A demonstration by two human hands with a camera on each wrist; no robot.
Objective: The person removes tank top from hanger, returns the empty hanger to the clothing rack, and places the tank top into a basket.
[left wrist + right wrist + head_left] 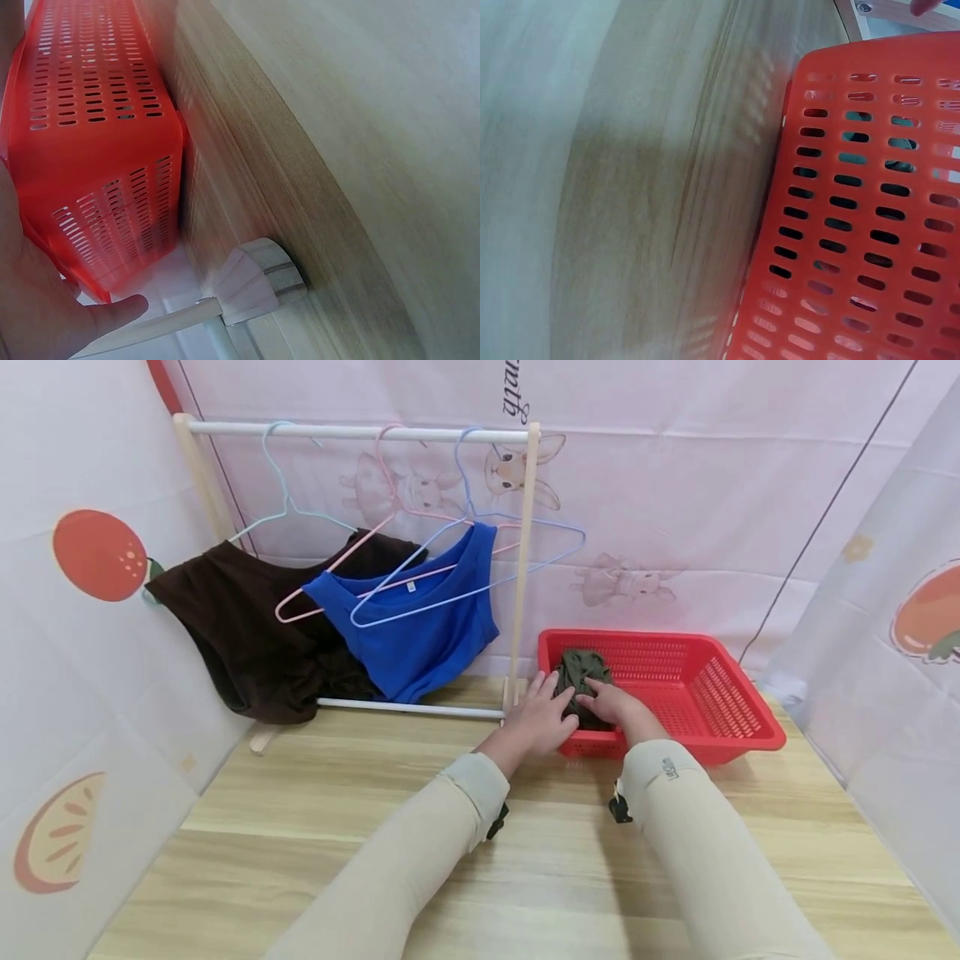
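A crumpled dark green garment [583,670] lies at the left end of a red plastic basket [678,743]. My left hand [538,714] reaches over the basket's near left corner, its fingers spread and fairly straight at the garment's left side. In the left wrist view, that hand's thumb [120,315] sticks out beside the basket's end wall. From the right, my right hand [617,703] reaches in over the front rim, index finger extended onto the cloth. The basket wall [840,217] hides this hand's work in the right wrist view, with dark cloth showing through the slots.
Left of the basket stands a rack with a white top bar [360,432] and wooden posts. On it hang a dark brown garment [262,618], a blue top [420,635] and three hangers: mint, pink [390,477] and light blue [467,485]. Printed cloth walls surround the wooden table [555,860].
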